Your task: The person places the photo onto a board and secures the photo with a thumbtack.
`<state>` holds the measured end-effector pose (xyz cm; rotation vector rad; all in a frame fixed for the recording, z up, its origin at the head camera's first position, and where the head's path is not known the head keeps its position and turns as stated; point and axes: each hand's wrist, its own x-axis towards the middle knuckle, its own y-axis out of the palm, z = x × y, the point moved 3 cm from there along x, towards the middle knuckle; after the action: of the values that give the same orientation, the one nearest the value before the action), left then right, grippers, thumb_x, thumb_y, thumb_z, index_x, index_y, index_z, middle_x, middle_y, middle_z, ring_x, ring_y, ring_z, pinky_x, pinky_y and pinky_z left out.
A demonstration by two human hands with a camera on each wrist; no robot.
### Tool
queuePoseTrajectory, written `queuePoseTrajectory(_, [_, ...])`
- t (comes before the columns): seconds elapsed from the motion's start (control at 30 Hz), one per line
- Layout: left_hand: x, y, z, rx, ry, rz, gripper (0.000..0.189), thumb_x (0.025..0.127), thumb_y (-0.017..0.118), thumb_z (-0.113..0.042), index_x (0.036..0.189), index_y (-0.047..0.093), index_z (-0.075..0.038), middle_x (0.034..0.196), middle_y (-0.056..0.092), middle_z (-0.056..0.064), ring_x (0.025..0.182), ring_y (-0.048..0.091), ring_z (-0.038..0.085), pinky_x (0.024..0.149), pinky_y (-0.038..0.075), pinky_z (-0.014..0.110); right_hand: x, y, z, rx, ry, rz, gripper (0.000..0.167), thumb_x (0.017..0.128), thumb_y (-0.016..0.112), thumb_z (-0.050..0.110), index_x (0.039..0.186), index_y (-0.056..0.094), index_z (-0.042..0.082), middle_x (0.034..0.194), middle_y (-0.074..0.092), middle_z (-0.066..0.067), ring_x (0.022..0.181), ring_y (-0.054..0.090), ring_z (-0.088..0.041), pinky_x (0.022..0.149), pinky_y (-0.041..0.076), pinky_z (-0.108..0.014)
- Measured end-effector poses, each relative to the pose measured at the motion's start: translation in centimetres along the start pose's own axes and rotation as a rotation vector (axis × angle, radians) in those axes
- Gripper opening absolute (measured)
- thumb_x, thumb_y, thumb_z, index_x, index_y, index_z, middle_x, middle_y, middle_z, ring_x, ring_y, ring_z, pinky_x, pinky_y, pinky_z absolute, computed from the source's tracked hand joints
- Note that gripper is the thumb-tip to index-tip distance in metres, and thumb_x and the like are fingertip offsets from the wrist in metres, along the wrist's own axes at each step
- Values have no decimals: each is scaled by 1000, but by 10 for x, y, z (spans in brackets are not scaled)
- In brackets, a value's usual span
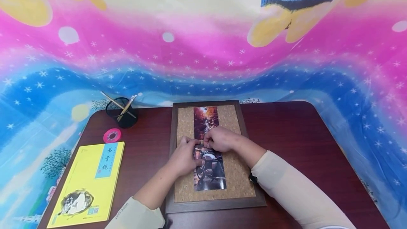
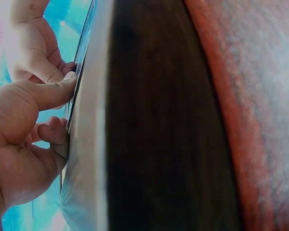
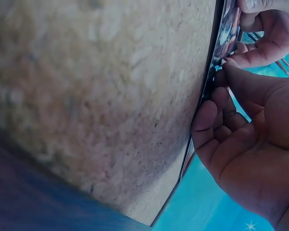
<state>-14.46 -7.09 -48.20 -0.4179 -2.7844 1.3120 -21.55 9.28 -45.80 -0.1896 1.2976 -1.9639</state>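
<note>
A cork board (image 1: 185,193) in a dark wooden frame lies on the table, bearing two photos in a column. The upper photo (image 1: 203,116) shows an orange autumn scene; the lower photo (image 1: 211,177) shows a dark car-like interior with a steering wheel. My left hand (image 1: 184,157) rests on the lower photo's left side, thumb and fingers spread and pressing it to the cork. At that photo's top edge, my right hand (image 1: 222,139) pinches a tiny shiny pin-like piece (image 3: 224,61) between thumb and forefinger, mostly hidden by the fingertips. Both hands' fingertips are close together.
Left of the board lie a yellow book (image 1: 86,172) and a pink roll of tape (image 1: 112,135). Behind them stands a black mesh pen holder (image 1: 128,118) with several pencils or brushes. The dark red table (image 1: 286,137) meets a colourful printed curtain (image 1: 203,59) at the back.
</note>
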Motion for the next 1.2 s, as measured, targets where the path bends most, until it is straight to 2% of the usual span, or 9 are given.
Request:
queuePoseTrajectory(0.37, [1,0,1,7,-7,-1,78,76,93,-29,142,59,-5,122,49,11,107,59,28,99,52,46,4,-1,-12,95,41,-33,19,97,64,8,91,77,22,91,69,12,89,63,-9,87,52,-34])
queuePoseTrajectory(0.8, [1,2,2,4,-5,-10,77,74,94,-29,140,61,-5,121,50,11,104,60,27,96,53,45,6,-1,-13,133,50,-36,14,96,70,11,88,77,20,85,68,12,81,61,-9,81,51,-31])
queuePoseTrajectory(1.2, [1,2,2,0,-7,-4,77,75,93,-28,140,61,-5,122,50,12,104,60,27,96,52,45,7,0,-14,107,83,-32,13,95,71,12,88,76,22,82,67,11,78,59,-10,77,49,-30])
